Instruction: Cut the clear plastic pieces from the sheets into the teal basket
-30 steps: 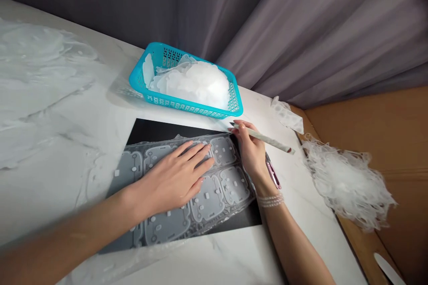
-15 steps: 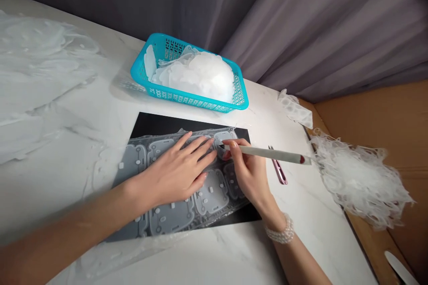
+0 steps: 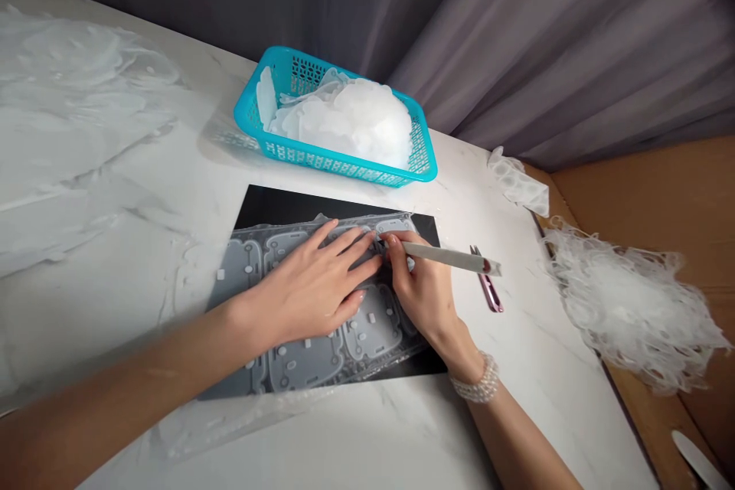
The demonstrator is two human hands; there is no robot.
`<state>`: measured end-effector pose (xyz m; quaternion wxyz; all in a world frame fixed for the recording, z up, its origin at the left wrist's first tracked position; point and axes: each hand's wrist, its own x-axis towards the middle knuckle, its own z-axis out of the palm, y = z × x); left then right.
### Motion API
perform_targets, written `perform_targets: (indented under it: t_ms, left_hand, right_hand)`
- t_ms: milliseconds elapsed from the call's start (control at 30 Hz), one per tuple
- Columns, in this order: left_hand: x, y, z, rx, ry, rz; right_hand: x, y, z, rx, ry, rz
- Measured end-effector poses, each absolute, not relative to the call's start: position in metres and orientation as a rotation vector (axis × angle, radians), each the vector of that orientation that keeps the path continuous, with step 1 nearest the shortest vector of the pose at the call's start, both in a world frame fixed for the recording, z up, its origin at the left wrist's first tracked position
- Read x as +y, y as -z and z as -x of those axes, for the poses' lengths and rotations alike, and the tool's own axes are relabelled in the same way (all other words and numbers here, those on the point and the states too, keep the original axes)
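A translucent molded silicone sheet [image 3: 307, 364] with several rounded panels, slots and small raised spots lies over a black mat [image 3: 287, 203]. My left hand [image 3: 321, 279] rests flat on the sheet, palm down with fingers spread. Just right of its fingertips, my right hand [image 3: 422, 283] is closed in a pen grip around a slim, pale-handled tool [image 3: 442, 254]. The handle points right and has a dark red mark near its end. The tool's tip is down at the upper right panel, mostly hidden by my fingers, so its exact kind is unclear.
A turquoise basket [image 3: 338, 162] of pale translucent pieces stands behind the mat. Pink thread snips [image 3: 488, 287] lie to the right. Stringy clear scraps [image 3: 637, 298] are heaped at the right edge, with a crumpled clear piece [image 3: 517, 182] behind. Translucent sheets [image 3: 69, 115] are piled at left.
The tool's handle has swung slightly and its tip has moved up and left along the panel edge. My left hand stays on the sheet. The whole view has shifted slightly.
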<state>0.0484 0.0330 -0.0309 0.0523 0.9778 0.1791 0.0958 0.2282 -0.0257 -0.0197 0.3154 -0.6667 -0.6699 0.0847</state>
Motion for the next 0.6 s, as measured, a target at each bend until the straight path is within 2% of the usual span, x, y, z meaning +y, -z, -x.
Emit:
perform_targets:
  t_ms: [300,600]
  left_hand:
    - [0.034,0.025,-0.048,0.544,-0.244,-3.039]
    - [0.033,0.025,-0.046,0.537,-0.271,-3.029]
  right_hand:
    - [-0.053,0.012,-0.224,-1.85,-0.182,1.732]
    - [-0.039,0.025,-0.226,-1.902,-0.115,1.77]
